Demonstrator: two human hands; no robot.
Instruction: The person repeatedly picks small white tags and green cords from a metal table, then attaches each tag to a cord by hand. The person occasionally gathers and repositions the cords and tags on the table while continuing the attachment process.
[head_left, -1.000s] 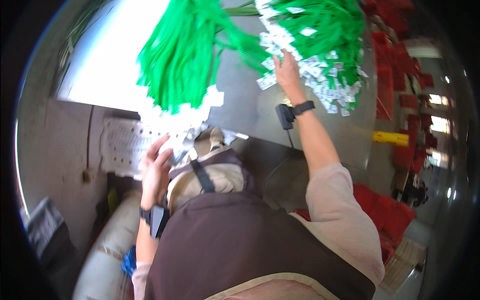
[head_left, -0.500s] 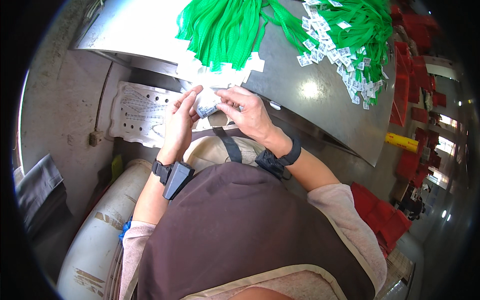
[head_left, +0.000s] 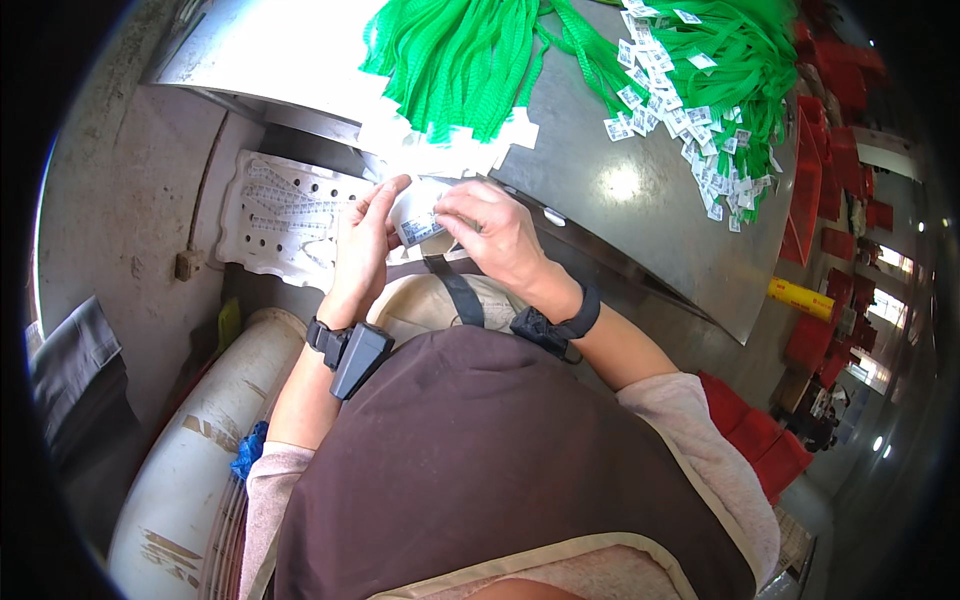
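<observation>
1. Right now both hands meet just off the near edge of the metal tabletop [head_left: 620,200], in front of the person's chest.
2. The left hand [head_left: 365,235] is raised with its fingers curled and the thumb pointing up, pinching the left end of a small white tag [head_left: 418,222].
3. The right hand [head_left: 490,235] closes its fingertips on the right end of the same tag, so the tag sits between the two hands, held clear of the tabletop.
4. Each wrist carries a dark strap; the one on the left wrist bears a dark boxy device [head_left: 355,355].
5. On the far left part of the tabletop lies a bundle of green mesh bags [head_left: 455,60], with their white tags hanging over the near edge just above the hands.
6. A second bundle of green mesh bags [head_left: 740,60] lies toward the far right corner, with many small white tags [head_left: 700,130] scattered along its near side.
7. Below the tabletop's left end, a white perforated panel [head_left: 275,215] leans beside the left hand.
8. A pale cylinder [head_left: 195,440] lies at the person's left, below that panel.
9. Red crates [head_left: 810,190] stand past the right edge of the tabletop.
</observation>
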